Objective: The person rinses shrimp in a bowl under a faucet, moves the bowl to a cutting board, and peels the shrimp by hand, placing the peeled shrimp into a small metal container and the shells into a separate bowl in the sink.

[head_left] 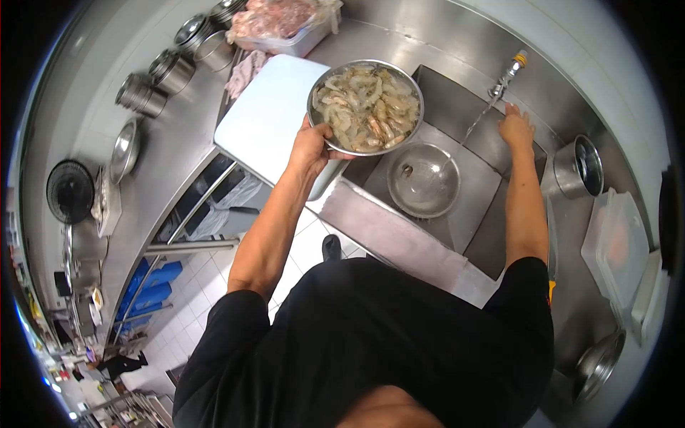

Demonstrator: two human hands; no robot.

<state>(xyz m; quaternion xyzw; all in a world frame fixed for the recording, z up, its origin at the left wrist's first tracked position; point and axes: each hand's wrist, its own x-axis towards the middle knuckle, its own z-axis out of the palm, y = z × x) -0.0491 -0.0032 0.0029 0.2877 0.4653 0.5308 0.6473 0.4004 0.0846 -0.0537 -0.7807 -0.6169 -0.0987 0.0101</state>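
My left hand [312, 145] grips the near left rim of a steel bowl [371, 152], thumb over the edge and fingers underneath. Raw shrimp [367, 107] fill this bowl, which is held above the sink's left edge. Below it, a metal colander or strainer bowl [426, 182] sits in the sink [474, 235] with a small dark bit inside. Water runs from the faucet [508, 77] toward the strainer bowl. My right hand [517, 130] reaches out just below the faucet, its fingers extended and holding nothing.
A white cutting board [267, 107] lies left of the sink, with a tub of pinkish meat [278, 25] behind. On the right stand a steel pot [578, 167], clear plastic containers [617, 242] and a yellow-handled knife [551, 285]. A pink cloth [389, 225] covers the sink's front edge.
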